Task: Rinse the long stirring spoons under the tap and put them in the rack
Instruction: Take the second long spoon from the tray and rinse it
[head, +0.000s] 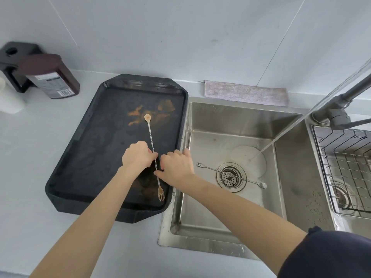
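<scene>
A long twisted stirring spoon point(149, 133), with a small bowl at the far end and a fork at the near end, lies over the black tray point(84, 157). My left hand point(138, 155) pinches its stem near the middle. My right hand point(176, 167) touches the same stem just below, fingers curled around it. A second stirring spoon point(208, 168) lies across the drain on the sink floor point(200, 207). The tap point(339, 115) at the right runs, its stream point(281, 135) landing beside the drain. The wire rack point(345, 169) sits in the right basin.
The tray carries brown stains. A dark bottle point(52, 79) and a black holder point(14, 63) stand at the back left of the counter. A grey cloth point(245, 93) lies behind the sink. A white cup point(8, 99) is at the far left edge.
</scene>
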Available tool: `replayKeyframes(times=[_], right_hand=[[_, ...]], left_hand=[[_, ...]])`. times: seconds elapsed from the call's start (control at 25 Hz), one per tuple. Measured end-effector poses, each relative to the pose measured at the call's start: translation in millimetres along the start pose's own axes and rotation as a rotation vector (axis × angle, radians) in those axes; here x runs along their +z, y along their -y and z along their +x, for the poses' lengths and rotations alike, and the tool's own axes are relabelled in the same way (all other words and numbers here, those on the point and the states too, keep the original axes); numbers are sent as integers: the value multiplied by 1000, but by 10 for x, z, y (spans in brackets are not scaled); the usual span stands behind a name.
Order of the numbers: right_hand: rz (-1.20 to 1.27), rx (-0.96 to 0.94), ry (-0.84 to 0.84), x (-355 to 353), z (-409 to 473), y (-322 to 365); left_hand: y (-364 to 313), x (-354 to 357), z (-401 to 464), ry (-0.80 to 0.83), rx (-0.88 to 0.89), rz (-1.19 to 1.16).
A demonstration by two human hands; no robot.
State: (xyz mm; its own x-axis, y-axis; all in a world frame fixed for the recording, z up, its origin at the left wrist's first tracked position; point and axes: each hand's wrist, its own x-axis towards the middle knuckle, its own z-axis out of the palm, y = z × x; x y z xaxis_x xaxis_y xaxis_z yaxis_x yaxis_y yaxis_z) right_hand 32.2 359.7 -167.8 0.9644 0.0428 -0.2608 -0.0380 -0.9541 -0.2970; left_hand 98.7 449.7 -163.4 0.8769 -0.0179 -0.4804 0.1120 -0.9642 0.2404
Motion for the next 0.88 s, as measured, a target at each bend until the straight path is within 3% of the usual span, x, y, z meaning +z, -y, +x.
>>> replayKeyframes(times=[0.28,0.64,0.88], right_hand=[[109,38,-3,17,-17,20],[557,267,4,-284,-107,-131],[644,342,-62,-444,-396,-456]], left_hand=[[3,-5,-27,18,-23,-238],[-297,-210,-244,-102,157,-398],[-629,-190,-507,-69,280,-492]])
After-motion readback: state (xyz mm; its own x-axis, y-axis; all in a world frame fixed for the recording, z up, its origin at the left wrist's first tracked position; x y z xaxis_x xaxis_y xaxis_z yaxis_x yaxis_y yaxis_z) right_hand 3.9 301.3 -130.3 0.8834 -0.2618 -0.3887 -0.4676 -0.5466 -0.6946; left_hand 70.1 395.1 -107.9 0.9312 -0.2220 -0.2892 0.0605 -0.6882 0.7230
